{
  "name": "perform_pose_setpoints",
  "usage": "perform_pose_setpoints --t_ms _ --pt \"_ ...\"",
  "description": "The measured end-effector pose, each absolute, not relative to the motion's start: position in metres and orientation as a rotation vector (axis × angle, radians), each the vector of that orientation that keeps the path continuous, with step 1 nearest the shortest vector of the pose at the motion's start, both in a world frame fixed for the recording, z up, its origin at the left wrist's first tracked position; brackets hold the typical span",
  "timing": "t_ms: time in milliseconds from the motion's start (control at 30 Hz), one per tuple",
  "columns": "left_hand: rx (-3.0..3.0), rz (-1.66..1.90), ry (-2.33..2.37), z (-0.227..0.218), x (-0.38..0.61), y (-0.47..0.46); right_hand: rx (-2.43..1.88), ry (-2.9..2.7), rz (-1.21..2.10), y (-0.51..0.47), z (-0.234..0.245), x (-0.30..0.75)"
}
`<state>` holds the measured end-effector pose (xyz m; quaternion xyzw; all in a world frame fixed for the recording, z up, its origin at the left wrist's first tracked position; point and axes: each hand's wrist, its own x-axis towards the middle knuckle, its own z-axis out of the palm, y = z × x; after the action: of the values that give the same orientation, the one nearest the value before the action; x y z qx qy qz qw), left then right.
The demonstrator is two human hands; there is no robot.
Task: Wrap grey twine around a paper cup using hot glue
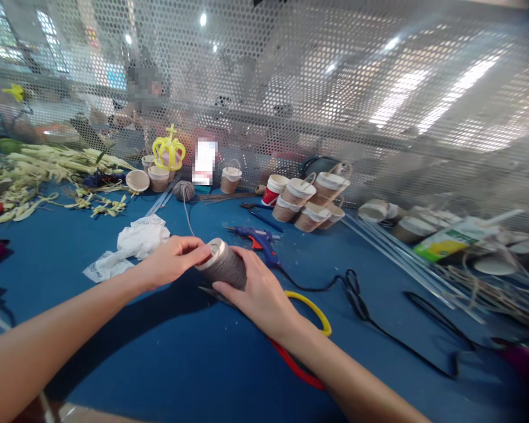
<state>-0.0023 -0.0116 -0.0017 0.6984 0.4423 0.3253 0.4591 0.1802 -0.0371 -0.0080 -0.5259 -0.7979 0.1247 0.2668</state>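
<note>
My right hand [258,288] is wrapped round a paper cup [227,267] whose side is covered in grey yarn. The cup is tilted, its white rim turned to the upper left. At that rim my left hand [183,258] is closed, thumb and forefinger pressed against the edge; whether they pinch the yarn end or the rim itself is hidden. From a ball of grey yarn [184,190] a strand runs down toward the cup. Scissors with red and yellow handles [311,308] lie under my right forearm. A blue glue gun [258,239] rests just beyond the cup.
Several wrapped cups with handles [300,191] are stacked at the back right. Crumpled white plastic [143,235] lies left of my hands. Glue sticks [401,258] and a black cable [357,294] cross the right side. A perforated metal screen [264,88] closes off the back.
</note>
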Motion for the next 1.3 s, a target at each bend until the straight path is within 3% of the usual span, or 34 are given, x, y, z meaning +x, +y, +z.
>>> perform_pose_setpoints --t_ms 433,633,833,1033,1133,1200,1300 --pt "1.969 0.745 1.102 -0.001 0.004 -0.020 -1.436 -2.132 0.328 -0.024 0.004 0.192" --pt "1.968 0.741 1.106 -0.001 0.002 -0.020 -1.950 -1.933 0.099 0.016 0.011 0.231" --pt "1.969 0.706 1.144 -0.001 0.000 -0.018 -2.010 -1.934 0.225 0.039 -0.010 0.231" --pt "1.951 0.722 1.147 -0.001 0.000 -0.015 -1.852 -1.766 0.337 0.032 0.009 0.233" --pt "1.922 0.735 1.114 -0.002 0.000 -0.014 -1.712 -1.739 0.556 0.008 0.027 0.233" --pt "1.916 0.750 1.101 -0.003 0.000 -0.013 -1.559 -1.630 0.944 -0.011 0.035 0.229" --pt "1.899 0.766 1.100 -0.004 0.000 -0.013 -1.531 -1.603 1.011 -0.036 0.040 0.220"
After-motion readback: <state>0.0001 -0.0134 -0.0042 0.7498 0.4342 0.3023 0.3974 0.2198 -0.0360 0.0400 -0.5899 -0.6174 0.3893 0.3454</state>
